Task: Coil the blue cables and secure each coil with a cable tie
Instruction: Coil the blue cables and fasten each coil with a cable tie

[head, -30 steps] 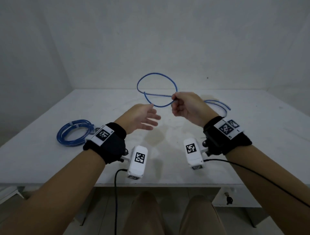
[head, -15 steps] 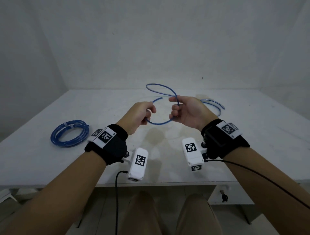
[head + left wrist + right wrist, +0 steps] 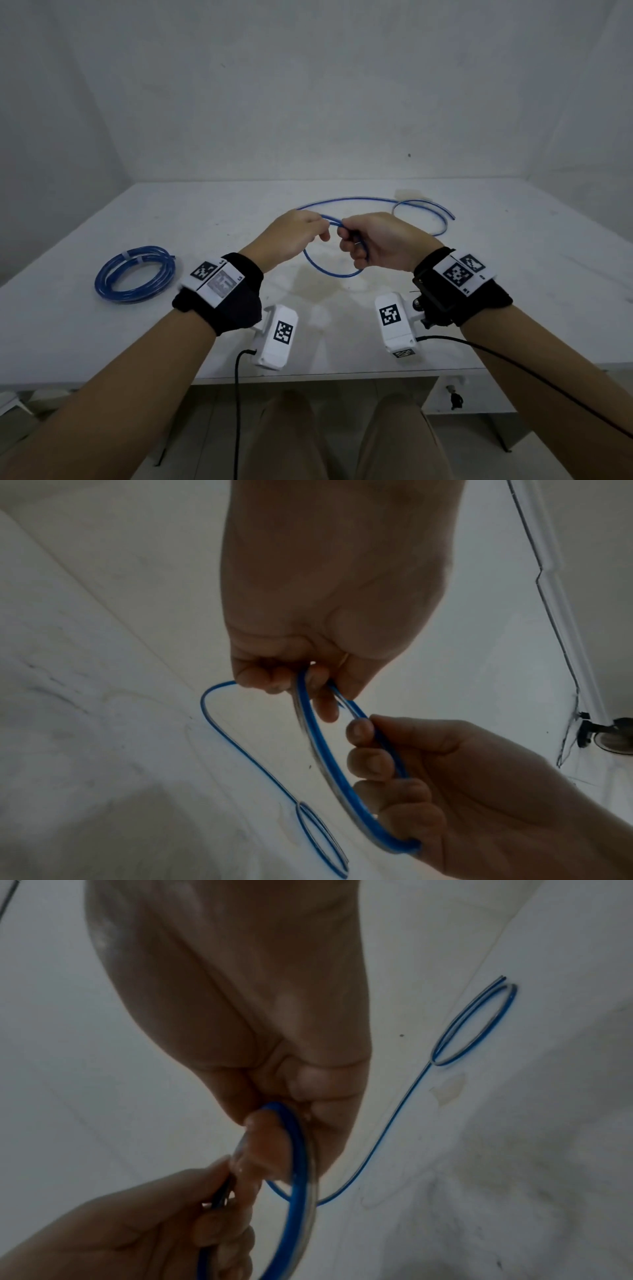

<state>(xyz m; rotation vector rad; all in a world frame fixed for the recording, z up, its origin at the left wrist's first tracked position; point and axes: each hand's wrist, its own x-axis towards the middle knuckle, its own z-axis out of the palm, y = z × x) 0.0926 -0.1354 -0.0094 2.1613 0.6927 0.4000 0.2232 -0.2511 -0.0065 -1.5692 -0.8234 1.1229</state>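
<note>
Surface: white table (image 3: 513, 274), matte, with faint stains near centre; front edge above tan-clad knees. Room: plain pale walls (image 3: 308, 85) meeting at corners behind table.

Left hand (image 3: 294, 236): raised above table, fingers curled, pinching loose blue cable (image 3: 329, 270). Right hand (image 3: 383, 240): fingers curled round same cable, gripping one hanging loop. Remaining cable length trailing back right across table, ending in small loop (image 3: 476, 1023).

Finished blue coil (image 3: 135, 274): flat on table at left, bound with white cable tie (image 3: 132, 257), well apart from hands.
</note>
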